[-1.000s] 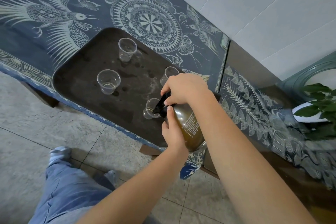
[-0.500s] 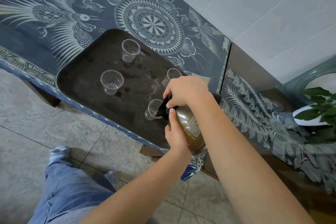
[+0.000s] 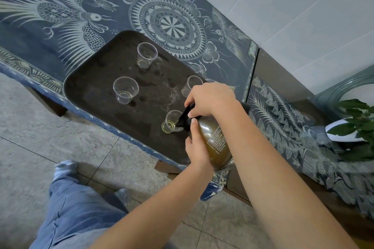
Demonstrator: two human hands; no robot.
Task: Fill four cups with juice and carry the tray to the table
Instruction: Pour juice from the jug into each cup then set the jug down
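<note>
A dark tray (image 3: 97, 87) lies on a low table with a blue patterned cloth (image 3: 60, 16). On the tray stand several clear plastic cups: a far cup (image 3: 146, 54), a left cup (image 3: 125, 90), a right cup (image 3: 191, 85) partly hidden by my right hand, and a near cup (image 3: 172, 122) with a little yellow juice in its bottom. A brown juice bottle (image 3: 215, 143) is tilted, its black spout inside the near cup. My right hand (image 3: 210, 100) grips the bottle's black top. My left hand (image 3: 195, 147) holds its side.
A second cloth-covered surface (image 3: 283, 123) adjoins on the right, with a potted green plant (image 3: 358, 123) and a glass vessel (image 3: 344, 91) beyond. A white tiled wall (image 3: 283, 6) runs behind. My blue-trousered leg and socked foot (image 3: 64, 170) stand on the tiled floor below the table.
The bottle has tipped a little further and yellow juice now shows in the near cup. The view has shifted slightly; the hands keep the same hold.
</note>
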